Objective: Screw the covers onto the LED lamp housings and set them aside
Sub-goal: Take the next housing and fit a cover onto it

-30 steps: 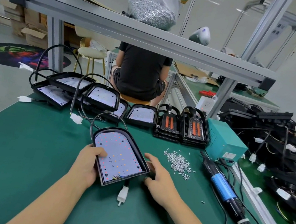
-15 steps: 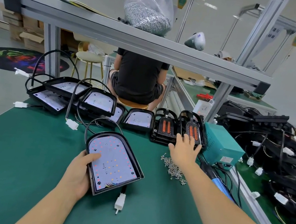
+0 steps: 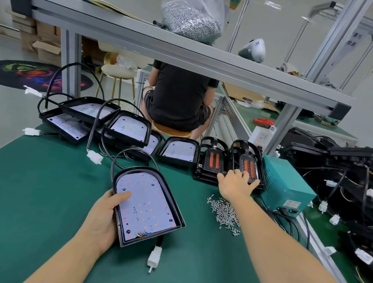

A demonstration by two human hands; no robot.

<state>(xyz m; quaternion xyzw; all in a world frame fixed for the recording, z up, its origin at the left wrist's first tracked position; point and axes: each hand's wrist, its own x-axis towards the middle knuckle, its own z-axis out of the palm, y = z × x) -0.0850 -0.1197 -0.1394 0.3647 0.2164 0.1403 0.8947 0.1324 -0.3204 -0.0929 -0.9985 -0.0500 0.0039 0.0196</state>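
A black LED lamp housing (image 3: 148, 205) with a white LED board lies on the green bench in front of me, its cable looping behind and a white plug (image 3: 154, 256) at its near end. My left hand (image 3: 103, 218) grips its left edge, thumb on the board. My right hand (image 3: 237, 183) reaches far forward, its fingers laid on the right of two stacks of black covers (image 3: 247, 160) with orange inserts; the other stack (image 3: 212, 160) stands just left. A pile of small silver screws (image 3: 224, 212) lies under my right forearm.
Several more open housings (image 3: 128, 129) with cables crowd the bench's far left. A teal power box (image 3: 286, 184) stands right of the covers. Black lamp units with cables (image 3: 355, 192) pile up at the right. A person sits beyond the bench; a shelf with a screw bag (image 3: 192, 15) runs overhead.
My right hand left the housing's right side and reached forward over the screws to the right cover stack. The left hand kept its hold on the housing.
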